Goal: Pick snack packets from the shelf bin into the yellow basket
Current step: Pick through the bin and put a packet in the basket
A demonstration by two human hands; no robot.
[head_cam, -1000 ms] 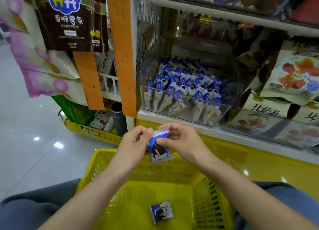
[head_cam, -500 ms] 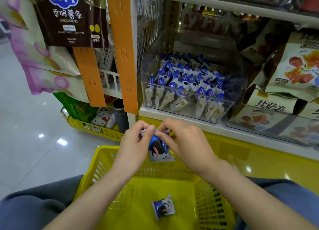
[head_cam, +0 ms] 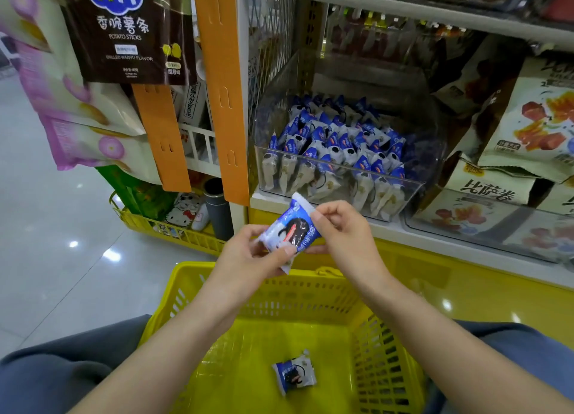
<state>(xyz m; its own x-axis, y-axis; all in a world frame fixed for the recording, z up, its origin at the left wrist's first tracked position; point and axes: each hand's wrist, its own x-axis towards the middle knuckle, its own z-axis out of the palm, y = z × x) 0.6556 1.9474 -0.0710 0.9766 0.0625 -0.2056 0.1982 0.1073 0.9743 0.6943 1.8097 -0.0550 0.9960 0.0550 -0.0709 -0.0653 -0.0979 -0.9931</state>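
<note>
A blue-and-white snack packet (head_cam: 290, 231) is held tilted above the far rim of the yellow basket (head_cam: 192, 284). My left hand (head_cam: 248, 259) pinches its lower end and my right hand (head_cam: 344, 235) pinches its upper right edge. One matching packet (head_cam: 293, 372) lies on the basket floor. The clear shelf bin (head_cam: 407, 193) just beyond my hands holds several more of these packets (head_cam: 335, 152).
Larger snack bags (head_cam: 534, 124) fill the shelf to the right of the bin. An orange strip (head_cam: 222, 87) and hanging bags (head_cam: 124, 28) are on the left. A second yellow basket (head_cam: 174, 231) stands on the floor at the left. My knees flank the basket.
The packet has turned from hanging upright to lying tilted and face-up between both hands. My left hand has shifted its hold to the packet's lower end. The view has dipped a little.
</note>
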